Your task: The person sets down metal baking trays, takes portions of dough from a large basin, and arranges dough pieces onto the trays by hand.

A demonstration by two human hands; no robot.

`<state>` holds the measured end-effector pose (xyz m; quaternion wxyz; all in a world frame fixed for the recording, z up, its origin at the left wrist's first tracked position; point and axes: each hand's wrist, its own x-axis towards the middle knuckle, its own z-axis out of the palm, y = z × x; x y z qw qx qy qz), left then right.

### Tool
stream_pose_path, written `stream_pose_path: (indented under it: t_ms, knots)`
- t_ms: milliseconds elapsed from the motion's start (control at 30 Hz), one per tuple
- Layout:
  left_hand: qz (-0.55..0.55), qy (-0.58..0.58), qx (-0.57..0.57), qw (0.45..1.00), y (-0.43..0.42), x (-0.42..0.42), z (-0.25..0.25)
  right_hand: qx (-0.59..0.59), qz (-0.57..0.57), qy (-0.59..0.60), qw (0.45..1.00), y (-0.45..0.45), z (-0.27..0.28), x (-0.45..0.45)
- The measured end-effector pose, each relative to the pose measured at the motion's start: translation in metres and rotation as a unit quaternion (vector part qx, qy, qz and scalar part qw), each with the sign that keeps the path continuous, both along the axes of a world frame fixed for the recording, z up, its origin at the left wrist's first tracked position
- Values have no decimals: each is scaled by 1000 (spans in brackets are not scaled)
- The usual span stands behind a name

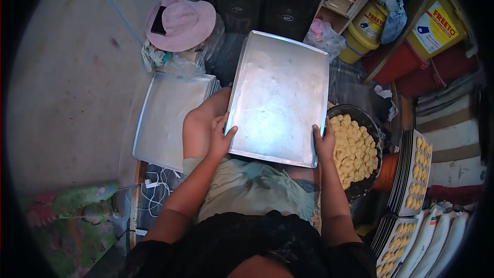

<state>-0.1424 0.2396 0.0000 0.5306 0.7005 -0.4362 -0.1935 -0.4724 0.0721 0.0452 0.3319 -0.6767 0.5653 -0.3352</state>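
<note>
"While both hands are on the metal tray (pixel 280 98), how does each one hold it?"

"Left hand (pixel 221 136): partly closed, thumb on the rim near the tray's near left corner, fingers curled at the side. Right hand (pixel 324 141): likewise partly closed, thumb over the rim near the near right corner, fingers along the outer side."

"And the tray's position?"

"Centre: in front of the seated person, near edge above the green shorts (pixel 257 185), long sides running forward. Whether a second tray lies beneath, I cannot tell."

"What flanks it?"

"Left: a stack of metal trays (pixel 172 118), its near right corner beside the person's bare leg (pixel 198 128). Beyond its far edge: a pink hat (pixel 180 20) bearing a dark phone (pixel 158 20). Right: a round black basin (pixel 380 149) heaped with yellow dough pieces (pixel 355 149), just beside the right hand."

"Farther right?"

"Beyond the basin's right rim, another tray stack (pixel 401 175); shaped dough (pixel 419 159) sits in paired rows on its uppermost tray. Upper right: yellow buckets (pixel 435 25) with printed labels."
</note>
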Motion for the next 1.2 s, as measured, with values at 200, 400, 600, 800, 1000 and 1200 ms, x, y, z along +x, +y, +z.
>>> stream_pose_path:
  t_ms: [200, 400, 600, 800, 1000, 1200]
  knots:
    - [-11, 4, -7, 1000, 6, -2, -5, -354, 1, 90, 931, -20, 165, 42]
    - [-21, 83, 17, 996, 5, -2, 1, -578, -32, 45, 814, -32, 213, 132]
    - [-120, 335, 61, 933, -37, 59, 45, -169, 195, 326, 909, -78, 32, 215]
    - [-104, 389, 97, 910, -157, 129, -4, -153, 180, 335, 912, -78, 43, 220]
    - [-98, 491, 53, 864, -180, 125, -24, -136, 225, 310, 914, -86, 38, 220]
    - [-112, 473, 64, 872, -186, 128, -29, -143, 224, 307, 914, -83, 40, 221]
